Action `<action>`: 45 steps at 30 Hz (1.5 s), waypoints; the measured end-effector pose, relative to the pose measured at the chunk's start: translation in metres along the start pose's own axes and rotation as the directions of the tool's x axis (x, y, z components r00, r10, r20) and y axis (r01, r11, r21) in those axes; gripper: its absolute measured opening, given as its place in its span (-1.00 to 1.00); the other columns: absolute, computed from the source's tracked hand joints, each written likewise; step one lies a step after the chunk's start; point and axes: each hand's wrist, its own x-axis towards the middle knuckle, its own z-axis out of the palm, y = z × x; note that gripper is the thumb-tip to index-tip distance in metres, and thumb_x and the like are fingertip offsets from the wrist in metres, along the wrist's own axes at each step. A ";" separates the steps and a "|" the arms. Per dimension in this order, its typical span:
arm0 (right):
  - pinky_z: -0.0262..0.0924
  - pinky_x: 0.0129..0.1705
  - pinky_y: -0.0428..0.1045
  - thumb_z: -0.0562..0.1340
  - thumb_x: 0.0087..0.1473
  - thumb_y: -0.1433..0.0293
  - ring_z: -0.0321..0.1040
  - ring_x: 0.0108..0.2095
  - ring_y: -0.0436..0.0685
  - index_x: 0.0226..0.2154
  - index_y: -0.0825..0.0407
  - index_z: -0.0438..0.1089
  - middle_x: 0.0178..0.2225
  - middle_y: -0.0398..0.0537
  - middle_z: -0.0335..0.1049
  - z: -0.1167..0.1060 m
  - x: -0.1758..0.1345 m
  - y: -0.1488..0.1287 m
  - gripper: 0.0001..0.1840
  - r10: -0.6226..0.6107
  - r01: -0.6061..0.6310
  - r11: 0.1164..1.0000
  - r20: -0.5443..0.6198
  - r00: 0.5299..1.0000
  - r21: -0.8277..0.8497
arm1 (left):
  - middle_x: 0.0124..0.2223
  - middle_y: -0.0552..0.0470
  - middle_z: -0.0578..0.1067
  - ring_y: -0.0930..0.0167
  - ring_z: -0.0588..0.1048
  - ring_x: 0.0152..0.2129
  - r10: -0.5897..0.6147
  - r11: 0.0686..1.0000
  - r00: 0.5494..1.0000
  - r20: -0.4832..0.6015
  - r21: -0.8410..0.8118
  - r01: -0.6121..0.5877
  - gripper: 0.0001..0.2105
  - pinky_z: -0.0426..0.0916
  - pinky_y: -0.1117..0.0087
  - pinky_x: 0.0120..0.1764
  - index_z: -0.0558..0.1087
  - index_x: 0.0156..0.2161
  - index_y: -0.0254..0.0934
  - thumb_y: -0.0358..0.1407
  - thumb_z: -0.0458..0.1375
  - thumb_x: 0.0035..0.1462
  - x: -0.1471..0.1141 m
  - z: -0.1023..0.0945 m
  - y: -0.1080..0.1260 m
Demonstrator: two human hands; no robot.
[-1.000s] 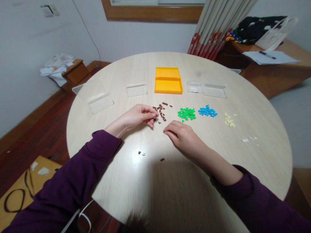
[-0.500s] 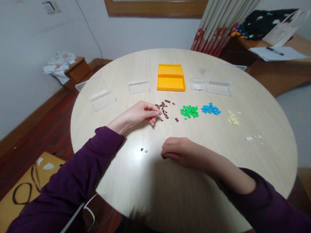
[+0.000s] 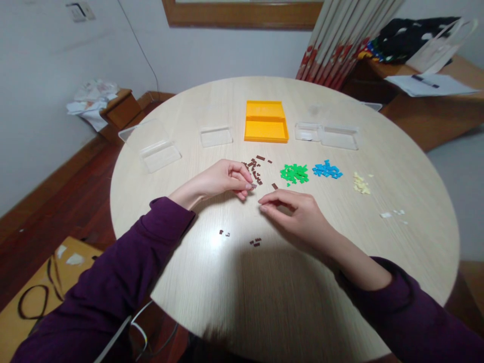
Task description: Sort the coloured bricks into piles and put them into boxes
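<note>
My left hand [image 3: 232, 180] pinches a small brown toy brick [image 3: 254, 186] between thumb and forefinger, at the near side of a loose pile of brown bricks [image 3: 257, 176]. Just to the right, my right hand [image 3: 293, 209] hovers over the table with thumb and forefinger slightly apart and nothing visible between them. Nearer to me lie a small group of brown bricks [image 3: 256, 244] and, left of it, a tiny brown piece [image 3: 221, 232] beside a small greyish piece [image 3: 227, 234]. A single flat brown brick [image 3: 275, 186] lies beyond my right hand.
Piles of green bricks [image 3: 295, 173], blue bricks [image 3: 327, 169] and cream bricks [image 3: 361, 183] run to the right, then a few white pieces [image 3: 385, 215]. Behind them stand an open yellow box [image 3: 266, 131] and clear plastic boxes [image 3: 216, 136] on the round table [image 3: 212, 302].
My right hand has left the small brown group near me and moved away toward my left hand. The left hand has shifted slightly nearer and now shows a brown brick at its fingertips.
</note>
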 end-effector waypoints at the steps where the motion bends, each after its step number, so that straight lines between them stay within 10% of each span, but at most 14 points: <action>1: 0.37 -0.26 0.00 0.23 0.11 0.41 0.43 -0.38 0.05 -0.29 0.02 0.50 -0.37 -0.05 0.53 0.002 0.000 0.001 -0.88 0.030 -0.029 0.999 -0.046 0.998 0.023 | -0.55 0.05 0.52 0.54 0.49 -0.63 0.007 1.000 1.000 0.017 0.008 -0.007 -0.87 0.42 0.48 -0.45 0.41 -0.43 -0.41 -0.55 0.29 -0.05 0.000 0.001 -0.001; 9: 0.43 -0.20 0.04 0.30 0.06 0.36 0.45 -0.33 0.05 -0.15 0.05 0.49 -0.29 0.00 0.53 0.012 0.001 0.007 -0.74 0.097 -0.068 0.960 -0.094 0.991 0.272 | -0.59 0.08 0.48 0.56 0.47 -0.65 0.063 0.996 0.993 0.101 0.050 -0.068 -0.85 0.35 0.55 -0.50 0.37 -0.45 -0.38 -0.50 0.29 -0.05 -0.003 0.011 -0.004; 19: 0.39 -0.28 0.04 0.30 0.09 0.25 0.45 -0.37 0.07 -0.33 0.03 0.51 -0.38 -0.03 0.54 0.007 0.002 0.005 -0.82 0.126 -0.101 0.979 -0.135 0.983 0.176 | -0.60 0.07 0.49 0.53 0.49 -0.64 0.044 0.995 0.988 0.151 0.082 -0.057 -0.81 0.37 0.53 -0.48 0.38 -0.44 -0.37 -0.41 0.35 -0.07 -0.005 0.017 -0.003; 23: 0.33 -0.29 0.05 0.27 0.10 0.31 0.42 -0.39 0.09 -0.35 0.00 0.52 -0.36 -0.04 0.55 -0.013 0.006 0.013 -0.87 0.058 -0.072 0.997 -0.297 0.953 -0.038 | -0.58 0.12 0.46 0.58 0.40 -0.70 0.192 0.981 0.975 -0.112 0.042 -0.189 -0.90 0.31 0.55 -0.55 0.43 -0.34 -0.36 -0.43 0.27 0.02 -0.005 0.017 0.004; 28: 0.26 -0.17 0.13 0.24 0.10 0.35 0.42 -0.29 0.17 -0.38 -0.03 0.50 -0.34 -0.03 0.55 -0.026 0.011 0.027 -0.89 -0.028 -0.083 0.956 -0.373 0.928 -0.280 | -0.68 0.24 0.27 0.63 0.16 -0.80 0.301 0.943 0.802 -0.516 0.035 -0.332 -0.93 0.05 0.57 -0.67 0.39 -0.38 -0.28 -0.40 0.15 0.14 -0.004 0.005 0.011; 45: 0.32 -0.16 0.07 0.19 0.11 0.47 0.46 -0.28 0.12 -0.35 0.01 0.50 -0.32 -0.02 0.56 -0.018 0.004 0.033 -0.84 0.040 -0.042 0.955 -0.015 0.999 -0.295 | -0.71 0.28 0.08 0.63 0.03 -0.80 0.283 0.939 0.767 -0.576 0.003 -0.345 -0.87 -0.08 0.57 -0.70 0.36 -0.46 -0.29 -0.45 0.12 0.10 0.005 0.006 0.004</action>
